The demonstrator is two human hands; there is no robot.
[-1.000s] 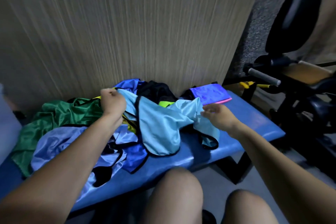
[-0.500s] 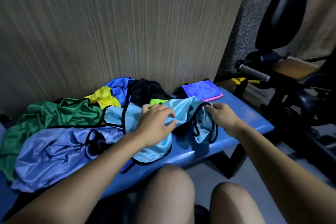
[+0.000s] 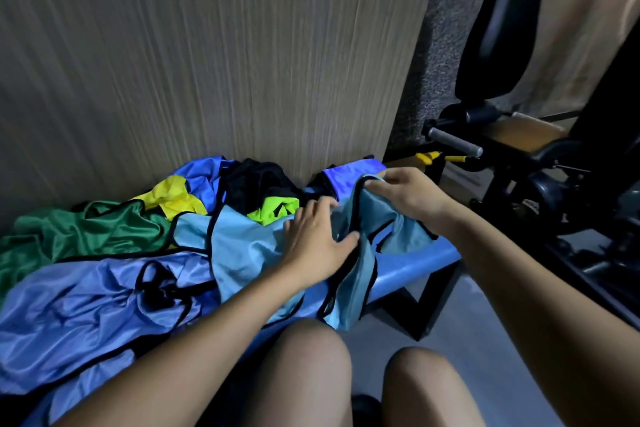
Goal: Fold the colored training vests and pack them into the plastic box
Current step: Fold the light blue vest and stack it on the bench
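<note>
A blue bench [image 3: 415, 262] carries a loose heap of vests against a ribbed wall panel [image 3: 207, 62]: a pale violet-blue vest [image 3: 86, 305] nearest, a green vest [image 3: 79, 236] behind it, then yellow [image 3: 173, 196], black [image 3: 256, 184] and lime [image 3: 273, 211] ones. The light blue vest [image 3: 242, 250] lies across the middle, one end hanging off the front edge. The left hand [image 3: 318, 239] rests on it, fingers spread. The right hand [image 3: 405, 192] pinches its black-trimmed edge, lifting it.
</note>
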